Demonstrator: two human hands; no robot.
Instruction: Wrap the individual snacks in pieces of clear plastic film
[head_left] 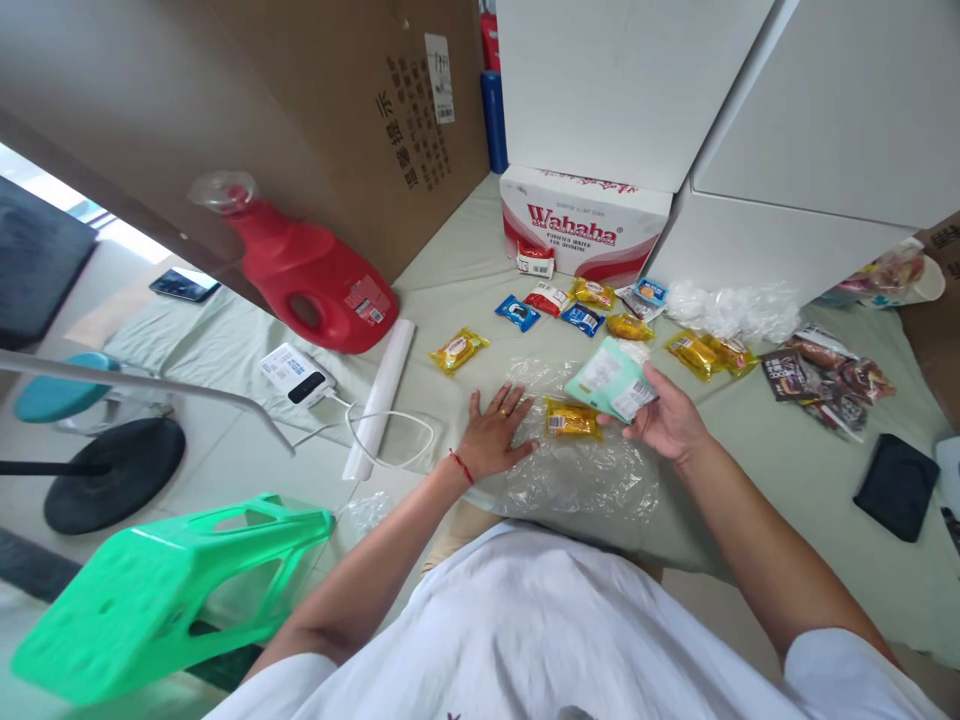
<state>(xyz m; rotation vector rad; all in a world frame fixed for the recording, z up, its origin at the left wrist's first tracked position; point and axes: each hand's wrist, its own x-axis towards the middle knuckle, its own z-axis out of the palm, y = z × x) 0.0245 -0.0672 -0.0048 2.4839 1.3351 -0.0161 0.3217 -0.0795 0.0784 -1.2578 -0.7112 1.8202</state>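
While the right hand grips a mint-green packet by its right-hand end, thumb on top and fingers curled beneath, the packet is tilted above a sheet of clear plastic film. Packet: flat, roughly rectangular, with pale printed panels. Film: thin, glossy, heavily creased. A plump yellow packet, shiny-wrapped, lies on the film just below and left of the green one. Left hand: palm down, fingers spread wide, gripping nothing, set at the film's left side; a red cord bracelet circles the wrist. Both forearms reach forward from the body, the right angled inward. Beyond the film, small blue, red-and-white and yellow packets are scattered on a pale green cloth, before a printed white-and-red carton. Bounds: the cloth's near edge runs close to the torso; a smooth white roll and a rigid red plastic jug stand off to the left; brown-wrapped packets and a flat black item lie to the right. A strip of bare cloth separates the right forearm from the black item.
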